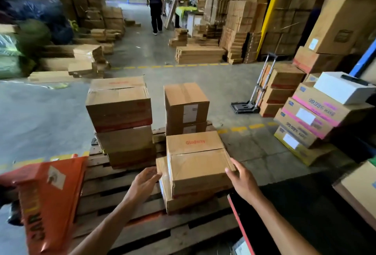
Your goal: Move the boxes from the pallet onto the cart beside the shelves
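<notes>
A wooden pallet [126,199] lies in front of me with three stacks of brown cardboard boxes. The nearest box [198,161], with red "Gladway" lettering on top, rests on another box at the pallet's right side. My left hand [145,181] is open beside its left edge, fingers close to the cardboard. At the box's right front corner, my right hand [242,181] touches it with fingers spread. Behind stand a taller stack [120,110] on the left and a narrower stack [186,106] on the right. A black cart deck with a red edge [239,222] sits under my right forearm.
An orange bag [48,199] lies on the pallet's left end. Stacked boxes with pink stripes [313,120] stand to the right, a folding hand trolley [256,96] beyond them. A person in a "76" shirt [155,4] walks away down the aisle between box piles.
</notes>
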{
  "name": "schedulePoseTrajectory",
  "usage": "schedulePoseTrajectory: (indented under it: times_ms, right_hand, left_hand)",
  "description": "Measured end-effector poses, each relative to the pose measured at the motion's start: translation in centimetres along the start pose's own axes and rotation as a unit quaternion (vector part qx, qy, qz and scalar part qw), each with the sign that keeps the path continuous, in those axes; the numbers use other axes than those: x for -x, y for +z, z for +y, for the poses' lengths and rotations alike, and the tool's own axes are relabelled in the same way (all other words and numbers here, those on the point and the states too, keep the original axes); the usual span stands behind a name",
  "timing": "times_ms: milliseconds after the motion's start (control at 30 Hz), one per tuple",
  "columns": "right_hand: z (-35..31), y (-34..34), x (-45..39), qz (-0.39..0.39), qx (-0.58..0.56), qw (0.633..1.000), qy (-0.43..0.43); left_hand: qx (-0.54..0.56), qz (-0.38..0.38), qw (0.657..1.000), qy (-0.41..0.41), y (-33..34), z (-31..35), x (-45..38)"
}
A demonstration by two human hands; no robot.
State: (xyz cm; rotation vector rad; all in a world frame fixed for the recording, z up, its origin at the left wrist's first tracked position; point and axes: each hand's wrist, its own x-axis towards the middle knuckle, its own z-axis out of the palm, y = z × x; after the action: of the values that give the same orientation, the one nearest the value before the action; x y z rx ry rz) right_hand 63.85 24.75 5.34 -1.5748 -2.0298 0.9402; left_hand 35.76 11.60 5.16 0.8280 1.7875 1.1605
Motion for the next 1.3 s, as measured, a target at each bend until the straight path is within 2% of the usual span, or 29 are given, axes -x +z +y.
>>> schedulePoseTrajectory:
  times_ms: [200, 333, 467, 667, 733, 800, 967, 1100, 1200, 1300]
  right_hand:
    - [4.4, -0.1, -12.0, -0.051, -0.018, 0.995, 0.088]
    - [8.8, 1.3, -19.9, -0.108, -0.034, 0.979, 0.167]
    - [13.7, 3.3, -25.9, -0.151, -0.003, 0.961, 0.231]
    - [19.0, 7.0, -28.9, -0.227, -0.031, 0.912, 0.340]
    - [19.7, 8.1, -29.0, -0.226, -0.062, 0.902, 0.362]
    - [19.8, 8.6, -28.6, -0.193, -0.107, 0.902, 0.370]
    - [16.0, 6.7, -28.6, -0.107, -0.193, 0.917, 0.332]
    - [9.2, 4.0, -29.1, -0.060, -0.211, 0.939, 0.267]
    - [3.8, 2.2, -27.6, -0.034, -0.231, 0.943, 0.237]
    - [-1.5, 0.3, -24.7, 0.002, -0.242, 0.953, 0.185]
  left_hand:
    - [-0.005, 0.020, 0.997, -0.071, 4.1, -0.6, -10.0]
    - [-0.027, 0.023, 0.989, -0.143, 7.5, -2.8, -16.3]
    - [-0.047, 0.037, 0.977, -0.203, 11.0, -5.3, -21.0]
    - [0.006, 0.005, 0.952, -0.306, 12.9, -9.9, -24.9]
    - [0.031, 0.006, 0.946, -0.323, 13.0, -10.8, -25.7]
    - [0.038, 0.017, 0.947, -0.318, 13.0, -11.2, -25.9]
    - [0.068, 0.034, 0.957, -0.280, 11.7, -8.5, -26.2]
    - [0.105, 0.086, 0.959, -0.248, 8.9, -5.2, -26.7]
    - [0.146, 0.083, 0.959, -0.230, 6.1, -2.4, -25.4]
    - [0.162, 0.074, 0.970, -0.165, 2.2, 0.0, -23.8]
